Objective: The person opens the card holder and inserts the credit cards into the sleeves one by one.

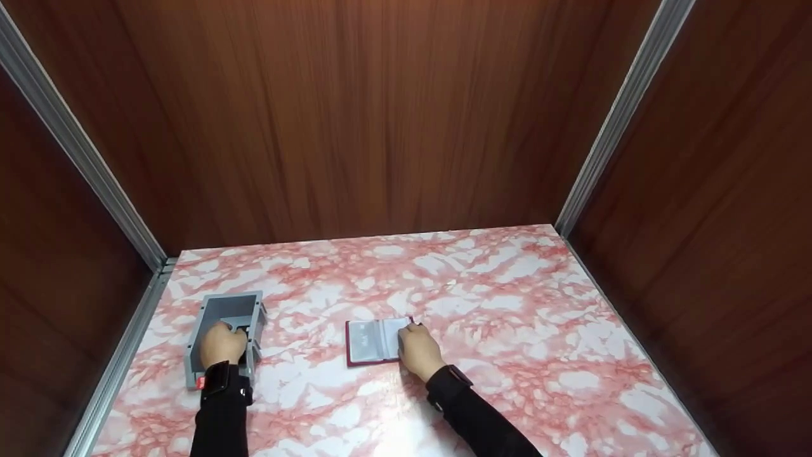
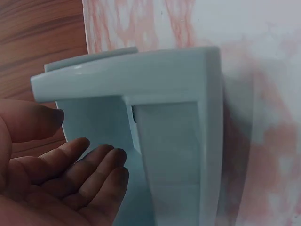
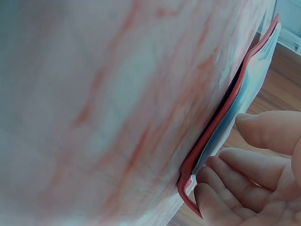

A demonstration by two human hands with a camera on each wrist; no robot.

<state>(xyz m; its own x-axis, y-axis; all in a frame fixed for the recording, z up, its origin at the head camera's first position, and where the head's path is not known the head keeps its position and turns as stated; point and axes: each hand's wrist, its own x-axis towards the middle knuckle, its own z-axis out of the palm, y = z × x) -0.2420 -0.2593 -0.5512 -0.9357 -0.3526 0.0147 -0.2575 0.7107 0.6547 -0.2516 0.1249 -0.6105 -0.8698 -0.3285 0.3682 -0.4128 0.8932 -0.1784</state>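
Bare tabletop (image 1: 304, 339) gave a hand passage between the booklet (image 1: 363, 341) and the bin (image 1: 232, 294) to its left, and behind the booklet as far as the wooden panel (image 1: 355, 127). At the booklet's right edge, the right hand (image 1: 420, 350) and its sleeve (image 1: 479, 412) blocked the approach; to its left, the left hand (image 1: 222, 346) obstructed the bin's near part, leaving the far end reachable from above.

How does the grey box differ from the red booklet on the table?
Colour: the box is grey, while the booklet has a red cover and pale pages.
Shape: the box is deep with high walls; the booklet is thin.
Place: the box stands near the table's left edge; the booklet lies open, nearer the middle.
Both are on the table.
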